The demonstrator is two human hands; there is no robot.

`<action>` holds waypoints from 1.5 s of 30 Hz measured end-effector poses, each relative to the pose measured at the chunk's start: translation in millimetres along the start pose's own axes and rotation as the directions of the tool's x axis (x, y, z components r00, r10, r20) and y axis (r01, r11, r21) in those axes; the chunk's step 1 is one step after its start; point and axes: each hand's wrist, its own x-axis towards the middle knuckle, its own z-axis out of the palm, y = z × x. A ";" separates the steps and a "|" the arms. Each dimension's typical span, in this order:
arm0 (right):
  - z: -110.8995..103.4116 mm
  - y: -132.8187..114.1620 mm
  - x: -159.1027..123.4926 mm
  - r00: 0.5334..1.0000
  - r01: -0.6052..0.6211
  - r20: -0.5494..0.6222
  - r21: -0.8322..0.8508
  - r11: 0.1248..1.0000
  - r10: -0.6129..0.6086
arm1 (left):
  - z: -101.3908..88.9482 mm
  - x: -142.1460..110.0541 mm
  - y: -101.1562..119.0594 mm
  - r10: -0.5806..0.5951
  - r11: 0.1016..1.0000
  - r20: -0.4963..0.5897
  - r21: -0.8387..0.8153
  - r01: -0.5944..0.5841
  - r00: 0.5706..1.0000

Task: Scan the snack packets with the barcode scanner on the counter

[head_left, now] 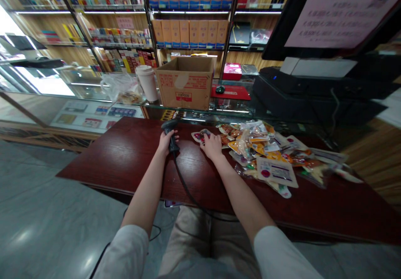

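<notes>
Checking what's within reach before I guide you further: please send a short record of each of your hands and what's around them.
Left hand: grips a black corded barcode scanner
Right hand: rests on a snack packet
Beside hands: pile of snack packets
Surface: dark red wooden counter
Beyond: cardboard box and paper cup on a glass display case

Your left hand (166, 142) gripping with fingers (175, 137) curled, your right hand (212, 146) pressing palm-down, fingers (205, 139) slightly spread, both forearms (148, 191) extending forward, angled inward
</notes>
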 end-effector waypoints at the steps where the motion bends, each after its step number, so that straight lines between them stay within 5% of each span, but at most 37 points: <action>1: -1.4 1.5 1.3 1.000 -0.019 -0.006 0.037 0.999 0.019 | 0.8 -1.0 -0.4 0.005 1.000 0.017 0.013 -0.005 1.000; 5: -8.9 17.8 8.9 0.983 -0.148 -0.038 0.408 0.901 0.179 | 3.4 -5.1 -0.6 0.065 0.996 0.143 0.054 -0.074 0.988; 8: -12.3 29.2 14.6 0.946 -0.232 0.051 0.796 0.559 0.320 | 7.0 -9.1 -1.0 0.106 0.990 0.281 0.058 -0.127 0.954; 11: -11.0 33.0 17.3 0.916 -0.263 0.195 0.951 0.159 0.350 | 11.6 -14.3 -1.8 0.105 0.987 0.402 0.068 -0.145 0.909; 13: -8.6 32.8 17.8 0.904 -0.290 0.250 0.955 0.065 0.347 | 14.5 -18.2 -2.3 0.083 0.988 0.459 0.078 -0.133 0.885; 19: -4.6 29.5 18.4 0.915 -0.321 0.267 0.937 0.141 0.303 | 17.2 -26.9 -2.3 0.012 0.996 0.554 0.064 -0.057 0.832; 26: -6.1 25.5 12.2 0.928 -0.321 0.294 0.943 0.090 0.230 | 20.6 -34.9 0.8 -0.133 0.990 0.681 0.130 0.059 0.720; 36: 6.9 25.1 13.2 0.948 -0.290 0.267 0.949 0.122 0.175 | 33.9 -41.9 -8.9 -0.016 0.998 0.647 0.055 -0.025 0.762; 45: -7.4 22.5 9.5 0.945 -0.300 0.277 0.945 0.127 0.176 | 30.6 -37.0 -9.8 -0.040 0.999 0.607 0.053 0.011 0.793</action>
